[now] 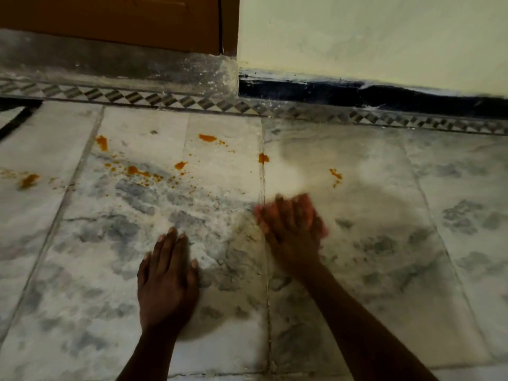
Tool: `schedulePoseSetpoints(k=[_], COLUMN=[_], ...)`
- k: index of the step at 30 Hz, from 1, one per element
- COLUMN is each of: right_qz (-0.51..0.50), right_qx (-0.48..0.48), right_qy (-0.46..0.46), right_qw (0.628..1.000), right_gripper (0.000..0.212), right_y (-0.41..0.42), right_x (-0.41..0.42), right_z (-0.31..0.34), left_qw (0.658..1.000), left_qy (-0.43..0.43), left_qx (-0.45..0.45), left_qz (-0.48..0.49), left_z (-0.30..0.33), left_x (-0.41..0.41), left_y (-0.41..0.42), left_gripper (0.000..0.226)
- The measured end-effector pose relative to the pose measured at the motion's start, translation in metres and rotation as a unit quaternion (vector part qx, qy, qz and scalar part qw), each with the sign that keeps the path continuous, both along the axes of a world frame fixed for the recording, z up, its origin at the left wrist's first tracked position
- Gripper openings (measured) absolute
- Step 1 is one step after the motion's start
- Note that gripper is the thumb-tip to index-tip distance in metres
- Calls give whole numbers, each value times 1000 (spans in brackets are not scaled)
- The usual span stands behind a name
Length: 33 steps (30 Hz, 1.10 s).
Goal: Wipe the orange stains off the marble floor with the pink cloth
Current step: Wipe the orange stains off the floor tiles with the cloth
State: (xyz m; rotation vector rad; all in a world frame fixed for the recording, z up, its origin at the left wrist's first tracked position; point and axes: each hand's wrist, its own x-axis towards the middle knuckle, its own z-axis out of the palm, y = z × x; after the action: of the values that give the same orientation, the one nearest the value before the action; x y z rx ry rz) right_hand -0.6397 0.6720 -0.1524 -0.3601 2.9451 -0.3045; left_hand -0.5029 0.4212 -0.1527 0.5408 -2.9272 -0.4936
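**Stains ahead of the cloth, wall close behind them**

The right hand (291,224) presses the pink cloth (320,225) down on the marble floor (357,270), fingers spread over it; it is blurred, so I cannot tell whether the fingers curl into the fabric or just bear flat on it. The left hand (167,279) lies flat on the floor with fingers straight, holding nothing, propping the person.

The orange stains (137,170) are scattered beyond both hands, toward the wall: 1 small one (336,174) just ahead of the cloth, 1 on the tile joint (263,158), a cluster to the left, and 1 far left (29,180).

What worries me: the stuff looks wet, so a wide stroke could smear it thinner instead of lifting it, and the joint could hold colour that a flat pass skips. With so little cloth showing round the hand, bare fingers may drag through the orange. The far-left stain likely means shifting the propping hand, and it could land in the splatter.

Room is generous to the right and near side. Ahead, the patterned border strip (192,101), the black skirting (330,92) and the brown door (110,20) close off forward strokes.
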Motion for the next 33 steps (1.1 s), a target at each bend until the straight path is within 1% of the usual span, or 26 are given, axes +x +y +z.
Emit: schedulePoseSetpoints(k=[1,2,3,4,5,6,7,8,9,11,12,14,15,16,17,18,20,21,23,24,25,27,29,31,32,33], right_qz=[40,51,37,5,-47,-122,-197,-244,-251,-206,-156,-27,33,58,50,16,-111,-179,-256,-253,-233,-131,-11,80,90,65], right_qx=[7,12,15,23,45,50,31,-1,-26,-31,-27,0,18,16,19,28,56,43,-13,-25,-14,10,29,4,-6,-4], right_qy=[-3,-17,-23,-26,-18,-13,-4,-11,-32,-67,-81,-73,-63,-61,-64,-70,-63,-54,-84,-87,-80,-52,-17,-4,-2,-5], right_qw=[999,998,999,999,998,991,980,970,967,976,984,997,997,996,997,997,990,981,963,963,969,990,999,997,996,998], right_gripper=[56,54,53,53,53,52,52,52,53,54,54,55,56,57,56,54,53,54,54,55,56,59,60,54,52,52], right_y=[12,30,47,62,70,69,64,54,42,22,14,8,11,22,41,58,82,84,70,57,43,18,1,10,19,32], right_x=[23,38,42,33,16,-7,-37,-69,-98,-132,-132,-96,-68,-42,-28,-25,-52,-77,-133,-153,-162,-151,-94,-23,2,14], right_z=[1,3,5,3,1,0,2,4,7,11,12,7,5,6,1,2,3,4,11,11,8,2,-5,-8,-7,-3], left_qw=[1000,1000,1000,1000,1000,1000,1000,1000,1000,1000,1000,1000,1000,1000,1000,1000,1000,1000,1000,1000,1000,1000,1000,1000,1000,1000], left_qy=[0,1,5,6,4,1,3,6,10,8,4,0,0,1,3,5,2,1,1,4,7,12,7,9,9,8], left_qx=[1,1,1,0,-2,-4,-7,-10,-12,-12,-16,-16,-15,-17,-15,-11,-10,-11,-13,-14,-14,-10,-6,1,2,4], left_qz=[1,2,2,3,4,3,1,2,4,2,2,5,8,7,6,5,2,3,3,4,4,0,0,3,2,1], left_z=[1,2,2,1,-1,-3,-4,-5,-5,-5,-5,-5,-3,-2,-3,-3,-4,-5,-7,-8,-8,-7,-5,-5,-5,-4], left_x=[0,0,0,-1,-1,0,-2,-1,-1,-2,-1,-1,-1,-1,-1,-2,-1,-1,0,0,0,0,1,1,0,0], left_y=[1,2,2,1,1,0,-1,0,-1,-1,-1,-2,-1,0,0,-1,-2,-2,-1,-1,-2,-2,-2,-1,-1,-1], left_gripper=[65,65,64,64,64,64,64,63,64,64,64,64,64,63,63,63,63,63,62,62,62,63,63,63,63,63])
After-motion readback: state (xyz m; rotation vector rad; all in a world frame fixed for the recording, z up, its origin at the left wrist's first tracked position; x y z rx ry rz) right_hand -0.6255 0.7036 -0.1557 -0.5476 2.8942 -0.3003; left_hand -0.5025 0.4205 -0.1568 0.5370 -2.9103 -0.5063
